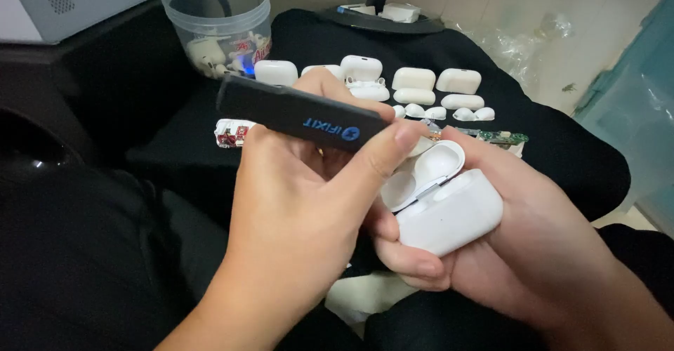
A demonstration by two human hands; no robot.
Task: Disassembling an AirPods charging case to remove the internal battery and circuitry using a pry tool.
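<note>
At the frame's centre, the left hand (309,203) grips a black pry tool (302,114) against the already opened white earbud case (442,203) clasped in the right hand (533,232), more cases (414,84) waiting behind.

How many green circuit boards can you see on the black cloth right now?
1: a green circuit board lies at the cloth's right side, just past the right hand. Others may be hidden behind the hands.

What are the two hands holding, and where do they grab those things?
The left hand pinches a flat black plastic tool near its lower end. The right hand cups the body of an open white plastic earbud case.
</note>
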